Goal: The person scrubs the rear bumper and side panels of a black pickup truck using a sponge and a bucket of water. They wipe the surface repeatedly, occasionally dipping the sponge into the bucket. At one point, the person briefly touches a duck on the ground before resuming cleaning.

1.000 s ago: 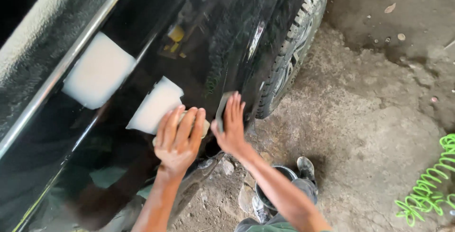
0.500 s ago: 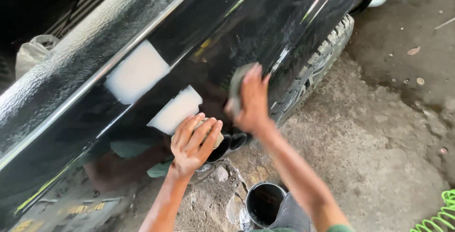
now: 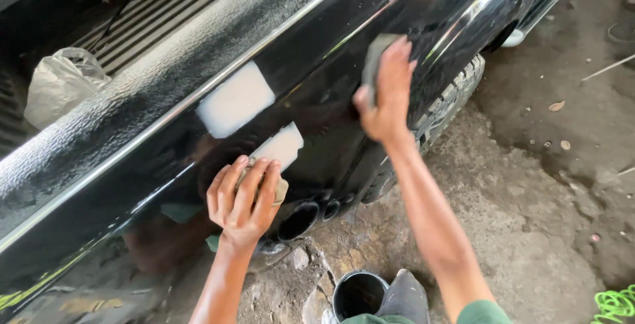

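A: Left of centre, the left hand (image 3: 243, 199) lies flat on the glossy black panel (image 3: 317, 92), fingers together over a small tan pad (image 3: 280, 190). Upper centre, the right hand (image 3: 385, 95) pinches a grey block (image 3: 372, 64) against the panel.

B: Risk?

A: Grit under either pad would likely scratch the paint; the bucket (image 3: 358, 295) at bottom centre could tip.

B: Count?

A: Two hands, two pads, possibly three pale reflections, one bucket.

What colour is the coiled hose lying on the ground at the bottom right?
Bright green. The coiled hose shows at the lower right corner of the head view, only partly in frame.
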